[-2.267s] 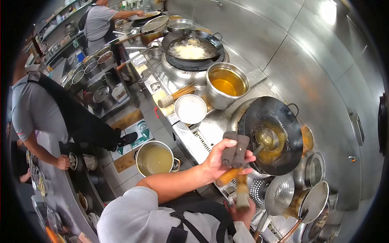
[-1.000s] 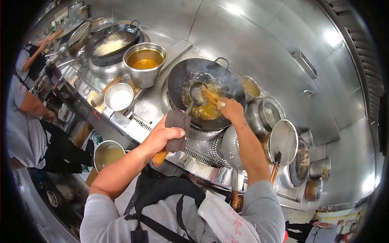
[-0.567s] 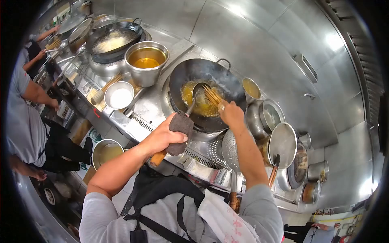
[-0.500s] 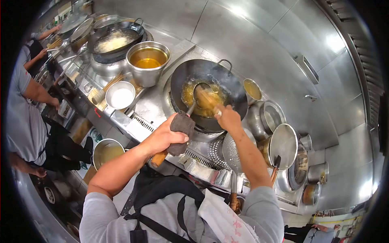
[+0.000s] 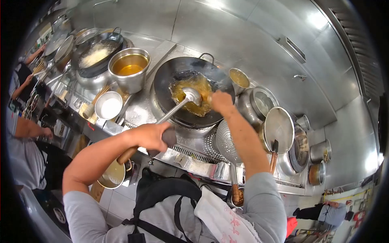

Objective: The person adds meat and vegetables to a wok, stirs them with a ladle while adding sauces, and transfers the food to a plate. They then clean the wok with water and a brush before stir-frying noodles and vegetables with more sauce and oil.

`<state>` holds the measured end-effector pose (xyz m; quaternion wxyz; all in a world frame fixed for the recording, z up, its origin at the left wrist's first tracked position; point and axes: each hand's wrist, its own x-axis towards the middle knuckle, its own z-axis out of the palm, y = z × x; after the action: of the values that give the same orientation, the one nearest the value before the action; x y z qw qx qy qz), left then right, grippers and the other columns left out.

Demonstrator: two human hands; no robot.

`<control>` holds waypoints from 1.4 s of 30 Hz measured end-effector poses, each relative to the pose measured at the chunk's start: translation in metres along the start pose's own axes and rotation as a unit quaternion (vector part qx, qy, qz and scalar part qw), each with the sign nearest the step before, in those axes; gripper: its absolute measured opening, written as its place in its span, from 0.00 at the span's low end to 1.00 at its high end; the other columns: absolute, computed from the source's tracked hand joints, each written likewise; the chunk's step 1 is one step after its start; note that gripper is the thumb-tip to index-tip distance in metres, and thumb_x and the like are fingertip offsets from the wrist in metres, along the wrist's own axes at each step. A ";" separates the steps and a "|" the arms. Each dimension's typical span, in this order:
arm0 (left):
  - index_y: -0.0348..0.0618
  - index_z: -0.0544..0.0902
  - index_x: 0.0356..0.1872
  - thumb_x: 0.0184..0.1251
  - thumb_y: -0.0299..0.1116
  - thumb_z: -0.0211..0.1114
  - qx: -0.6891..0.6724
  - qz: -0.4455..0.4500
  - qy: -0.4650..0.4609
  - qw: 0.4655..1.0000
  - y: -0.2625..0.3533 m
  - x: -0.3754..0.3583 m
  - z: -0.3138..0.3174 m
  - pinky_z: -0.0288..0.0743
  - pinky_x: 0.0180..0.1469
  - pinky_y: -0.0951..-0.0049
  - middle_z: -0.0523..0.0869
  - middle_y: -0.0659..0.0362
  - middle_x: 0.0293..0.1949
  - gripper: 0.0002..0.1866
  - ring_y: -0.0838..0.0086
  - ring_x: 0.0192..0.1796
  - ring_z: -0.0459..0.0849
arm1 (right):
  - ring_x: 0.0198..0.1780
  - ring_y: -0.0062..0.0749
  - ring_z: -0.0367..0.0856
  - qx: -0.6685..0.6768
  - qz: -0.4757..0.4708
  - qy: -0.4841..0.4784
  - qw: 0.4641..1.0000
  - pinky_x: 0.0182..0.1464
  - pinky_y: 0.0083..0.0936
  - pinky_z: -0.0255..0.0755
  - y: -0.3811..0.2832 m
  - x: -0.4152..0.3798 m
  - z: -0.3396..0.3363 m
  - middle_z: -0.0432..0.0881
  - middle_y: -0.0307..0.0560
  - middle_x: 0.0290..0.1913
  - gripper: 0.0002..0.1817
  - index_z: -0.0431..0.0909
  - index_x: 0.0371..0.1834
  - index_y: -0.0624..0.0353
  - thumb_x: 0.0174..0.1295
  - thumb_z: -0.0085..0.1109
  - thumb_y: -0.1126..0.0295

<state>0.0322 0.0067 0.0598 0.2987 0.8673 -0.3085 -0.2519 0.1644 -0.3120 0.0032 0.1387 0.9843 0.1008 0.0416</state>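
My left hand [image 5: 152,137] is closed around the handle of a ladle [image 5: 172,111], with a dark cloth [image 5: 169,137] bunched in the same grip. The ladle's wooden end sticks out behind the hand. Its metal bowl lies over the yellow oil [image 5: 197,86] in a black wok [image 5: 164,79]. Over the wok's right side, beside the ladle bowl, my right hand [image 5: 221,101] is closed with knuckles up. Its fingertips and whatever they hold are blurred and mostly hidden.
Left of the wok stand a steel pot of amber oil [image 5: 131,74], a bowl of white contents [image 5: 109,106] and a second wok [image 5: 77,56]. A perforated skimmer [image 5: 227,139] and a round strainer [image 5: 278,130] lie to the right. Other people [image 5: 24,150] stand at far left and lower right.
The view has shifted. The ladle bowl has moved left in the wok, more of its handle shows, and the left hand is lower and further left. The blurred thing by the right hand shows less.
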 end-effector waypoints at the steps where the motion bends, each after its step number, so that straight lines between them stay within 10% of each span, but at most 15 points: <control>1: 0.43 0.67 0.63 0.46 0.33 0.67 -0.202 -0.011 -0.032 0.979 -0.006 0.007 -0.002 0.77 0.47 0.64 0.83 0.50 0.43 0.37 0.63 0.42 0.85 | 0.45 0.52 0.83 0.000 0.006 0.001 1.000 0.47 0.40 0.77 0.004 -0.004 -0.002 0.84 0.57 0.43 0.16 0.84 0.43 0.49 0.51 0.64 0.58; 4: 0.44 0.65 0.64 0.46 0.26 0.67 -0.400 0.058 -0.025 0.914 -0.029 0.024 0.008 0.76 0.49 0.68 0.78 0.57 0.47 0.38 0.70 0.46 0.80 | 0.48 0.50 0.82 0.098 0.083 -0.110 0.986 0.47 0.41 0.76 0.019 -0.036 -0.022 0.82 0.53 0.45 0.20 0.80 0.52 0.43 0.53 0.63 0.63; 6: 0.46 0.65 0.64 0.44 0.25 0.68 -0.287 0.124 0.095 0.945 -0.019 0.013 0.017 0.75 0.51 0.70 0.77 0.56 0.50 0.39 0.72 0.48 0.78 | 0.52 0.50 0.80 0.128 0.136 0.008 0.982 0.50 0.42 0.75 0.029 -0.086 -0.050 0.80 0.54 0.49 0.22 0.77 0.55 0.43 0.54 0.62 0.62; 12: 0.47 0.66 0.65 0.39 0.30 0.72 -0.118 0.140 -0.009 0.983 0.038 -0.020 0.003 0.74 0.52 0.68 0.84 0.54 0.42 0.44 0.61 0.46 0.85 | 0.44 0.47 0.83 0.336 0.147 0.135 0.920 0.40 0.40 0.77 0.096 -0.185 0.008 0.81 0.53 0.48 0.34 0.69 0.66 0.47 0.52 0.67 0.62; 15: 0.45 0.65 0.65 0.36 0.35 0.73 -0.230 0.200 -0.055 0.951 0.053 -0.002 0.010 0.70 0.56 0.69 0.81 0.55 0.47 0.46 0.67 0.51 0.81 | 0.30 0.31 0.82 0.709 0.370 0.138 0.584 0.21 0.25 0.71 0.080 -0.224 -0.039 0.83 0.48 0.45 0.31 0.68 0.65 0.53 0.58 0.63 0.61; 16: 0.44 0.65 0.65 0.36 0.36 0.73 -0.313 0.215 -0.072 0.922 0.060 0.007 0.014 0.68 0.58 0.69 0.79 0.56 0.50 0.46 0.69 0.53 0.78 | 0.30 0.31 0.82 0.701 0.383 0.147 0.583 0.21 0.25 0.71 0.085 -0.239 -0.040 0.83 0.48 0.45 0.31 0.68 0.65 0.53 0.58 0.63 0.61; 18: 0.43 0.65 0.65 0.39 0.37 0.74 -0.406 0.217 -0.127 0.879 0.085 0.040 0.030 0.66 0.60 0.70 0.75 0.57 0.53 0.45 0.73 0.56 0.73 | 0.29 0.32 0.81 0.877 0.273 0.104 0.382 0.20 0.24 0.70 0.095 -0.262 -0.035 0.82 0.52 0.44 0.27 0.68 0.64 0.52 0.61 0.58 0.58; 22: 0.42 0.66 0.64 0.47 0.34 0.72 -0.414 0.161 -0.071 0.893 0.130 0.093 0.134 0.71 0.56 0.72 0.81 0.56 0.47 0.39 0.71 0.50 0.78 | 0.29 0.36 0.82 0.931 0.222 0.107 0.269 0.20 0.23 0.71 0.091 -0.289 -0.026 0.81 0.57 0.44 0.23 0.69 0.60 0.52 0.64 0.54 0.57; 24: 0.38 0.67 0.61 0.49 0.34 0.70 -0.435 0.129 0.032 0.891 0.142 0.107 0.214 0.72 0.53 0.73 0.81 0.56 0.44 0.35 0.70 0.46 0.79 | 0.29 0.37 0.82 0.933 0.210 0.122 0.264 0.19 0.23 0.73 0.083 -0.299 -0.027 0.81 0.58 0.43 0.24 0.67 0.61 0.54 0.64 0.54 0.57; 31: 0.37 0.71 0.54 0.52 0.28 0.68 -0.560 -0.042 -0.336 0.756 0.121 0.139 0.291 0.76 0.43 0.73 0.83 0.57 0.37 0.26 0.74 0.38 0.81 | 0.30 0.37 0.83 0.846 0.314 0.173 0.395 0.21 0.27 0.76 0.048 -0.337 -0.005 0.80 0.54 0.45 0.29 0.63 0.66 0.55 0.62 0.57 0.62; 34: 0.39 0.70 0.58 0.51 0.31 0.69 -0.470 0.053 -0.242 0.848 0.101 0.118 0.242 0.75 0.47 0.71 0.82 0.55 0.44 0.31 0.70 0.43 0.81 | 0.33 0.36 0.83 0.794 0.401 0.211 0.405 0.24 0.25 0.78 0.036 -0.354 0.009 0.79 0.55 0.47 0.29 0.62 0.66 0.58 0.60 0.58 0.72; 38: 0.46 0.68 0.64 0.41 0.40 0.74 -0.002 0.275 0.137 0.952 0.048 0.094 0.122 0.42 0.71 0.43 0.77 0.50 0.56 0.43 0.57 0.63 0.73 | 0.30 0.29 0.82 0.713 0.411 0.149 0.548 0.25 0.24 0.78 0.066 -0.372 0.006 0.81 0.48 0.46 0.26 0.65 0.64 0.57 0.61 0.58 0.70; 42: 0.46 0.71 0.60 0.37 0.39 0.73 0.020 0.192 0.203 0.960 -0.007 0.087 0.066 0.59 0.59 0.59 0.84 0.54 0.44 0.40 0.60 0.50 0.80 | 0.49 0.31 0.80 0.626 0.293 0.132 0.711 0.53 0.26 0.72 0.088 -0.296 -0.039 0.81 0.50 0.49 0.27 0.72 0.59 0.64 0.53 0.66 0.76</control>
<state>0.0538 -0.0726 -0.0127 0.3805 0.8304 -0.4070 -0.0024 -0.1124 -0.4464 0.0491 -0.5430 0.8104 -0.1725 0.1367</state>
